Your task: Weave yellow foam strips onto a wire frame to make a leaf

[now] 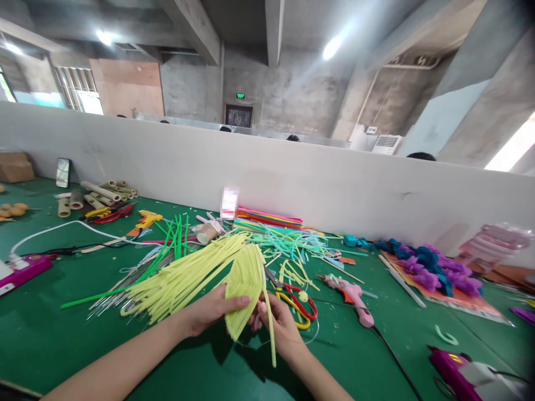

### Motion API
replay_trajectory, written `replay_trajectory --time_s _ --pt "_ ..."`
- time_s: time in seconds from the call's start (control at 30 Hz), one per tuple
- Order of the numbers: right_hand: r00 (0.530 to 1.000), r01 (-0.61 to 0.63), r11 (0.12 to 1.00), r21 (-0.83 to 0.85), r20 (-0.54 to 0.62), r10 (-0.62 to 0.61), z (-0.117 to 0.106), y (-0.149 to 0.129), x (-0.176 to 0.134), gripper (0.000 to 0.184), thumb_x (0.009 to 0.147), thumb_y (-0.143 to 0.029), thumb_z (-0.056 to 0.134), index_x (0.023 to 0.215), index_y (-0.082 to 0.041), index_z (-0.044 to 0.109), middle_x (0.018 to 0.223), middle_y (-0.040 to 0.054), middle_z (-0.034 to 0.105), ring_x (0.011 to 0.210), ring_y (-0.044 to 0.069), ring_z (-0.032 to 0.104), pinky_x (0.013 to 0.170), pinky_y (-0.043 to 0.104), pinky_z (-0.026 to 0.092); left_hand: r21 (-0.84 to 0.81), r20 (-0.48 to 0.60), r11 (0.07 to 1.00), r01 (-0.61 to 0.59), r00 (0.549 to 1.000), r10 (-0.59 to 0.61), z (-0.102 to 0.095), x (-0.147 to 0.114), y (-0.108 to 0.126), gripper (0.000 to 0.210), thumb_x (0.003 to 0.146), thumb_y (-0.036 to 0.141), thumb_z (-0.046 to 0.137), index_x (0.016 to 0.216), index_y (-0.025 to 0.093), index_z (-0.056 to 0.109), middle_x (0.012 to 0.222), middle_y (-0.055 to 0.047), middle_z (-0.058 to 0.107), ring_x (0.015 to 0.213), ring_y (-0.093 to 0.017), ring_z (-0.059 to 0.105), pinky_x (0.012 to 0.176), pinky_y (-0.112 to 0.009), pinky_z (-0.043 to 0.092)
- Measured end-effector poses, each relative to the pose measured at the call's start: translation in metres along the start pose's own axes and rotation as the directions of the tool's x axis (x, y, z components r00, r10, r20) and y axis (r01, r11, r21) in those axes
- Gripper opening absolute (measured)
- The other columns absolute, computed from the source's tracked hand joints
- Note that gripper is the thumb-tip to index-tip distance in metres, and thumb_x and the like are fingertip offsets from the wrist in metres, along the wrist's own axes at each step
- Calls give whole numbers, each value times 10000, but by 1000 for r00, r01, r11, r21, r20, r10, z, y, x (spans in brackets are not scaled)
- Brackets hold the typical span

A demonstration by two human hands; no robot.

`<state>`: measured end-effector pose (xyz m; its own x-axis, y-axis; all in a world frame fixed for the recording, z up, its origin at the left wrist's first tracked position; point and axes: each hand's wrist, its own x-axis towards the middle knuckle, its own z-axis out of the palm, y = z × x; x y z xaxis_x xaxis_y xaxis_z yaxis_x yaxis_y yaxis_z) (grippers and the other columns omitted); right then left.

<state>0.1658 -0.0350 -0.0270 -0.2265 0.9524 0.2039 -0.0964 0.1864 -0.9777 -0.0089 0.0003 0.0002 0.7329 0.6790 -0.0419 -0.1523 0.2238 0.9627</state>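
My left hand (pixel 211 312) grips a flat, leaf-shaped piece made of yellow pipe cleaners (pixel 244 284), its thumb pressed on the front face. At the piece's right edge is my right hand (pixel 280 323), its fingers closed near a loose yellow pipe cleaner (pixel 271 328) that hangs down. Part of the right fingers is hidden, so what exactly they pinch does not show clearly. Beyond the left hand lies a thick bundle of yellow pipe cleaners (pixel 184 273). Scissors with red and yellow handles (pixel 307 309) rest just right of my right hand.
A pink glue gun (pixel 353 298) lies to the right, its cord running forward. Green pipe cleaners (pixel 178 239), a yellow glue gun (pixel 148 219) and bamboo tubes (pixel 100 192) are at left. Purple and blue fuzzy pieces (pixel 438 267) lie right. A white partition (pixel 167 161) bounds the table.
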Motion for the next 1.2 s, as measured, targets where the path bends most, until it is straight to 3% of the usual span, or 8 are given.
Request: replay_trajectory --time_s 0.17,0.33,0.63,0.8,0.97,1.2 --pt "996 -73 993 90 -37 77 1 -1 0 406 823 -548 594 892 -148 610 610 -7 603 508 115 545 503 231 435 -83 -77 996 34 996 -41 -1 1 -2 330 807 366 674 1035 129 651 872 -95 709 743 -194 661 702 -298 511" --pt "989 -107 961 255 -70 128 -5 -3 4 494 847 -614 501 853 -135 624 565 2 602 477 111 541 501 235 446 -117 -146 992 49 987 -67 -4 1 -2 377 783 367 702 1074 133 646 945 -107 719 812 -212 670 742 -312 524" --pt "974 -212 965 154 -49 222 -12 7 2 391 728 -496 717 817 -135 595 591 2 633 463 103 570 478 219 451 -67 -134 994 86 986 -95 1 -1 3 389 739 360 741 1048 134 671 970 -106 729 815 -217 684 727 -298 526" --pt "978 -190 976 108 -66 198 -9 0 4 392 713 -494 728 796 -135 595 547 -1 633 450 99 570 460 198 430 -9 -164 996 83 983 -84 1 -2 5 378 728 376 746 1019 143 680 959 -85 730 817 -203 671 706 -272 515" --pt "987 -148 984 98 -43 153 -8 -3 6 421 692 -514 739 823 -143 588 635 17 675 507 95 584 469 185 434 9 -170 998 67 983 -65 2 -1 5 364 730 379 745 1003 147 685 919 -73 731 790 -186 665 700 -261 513" --pt "974 -225 966 125 12 225 -6 -3 2 503 676 -554 736 904 -158 527 634 32 702 534 149 661 516 225 470 -16 -188 998 65 980 -67 2 -1 4 392 736 404 731 1023 144 673 919 -86 727 722 -195 669 695 -311 537"
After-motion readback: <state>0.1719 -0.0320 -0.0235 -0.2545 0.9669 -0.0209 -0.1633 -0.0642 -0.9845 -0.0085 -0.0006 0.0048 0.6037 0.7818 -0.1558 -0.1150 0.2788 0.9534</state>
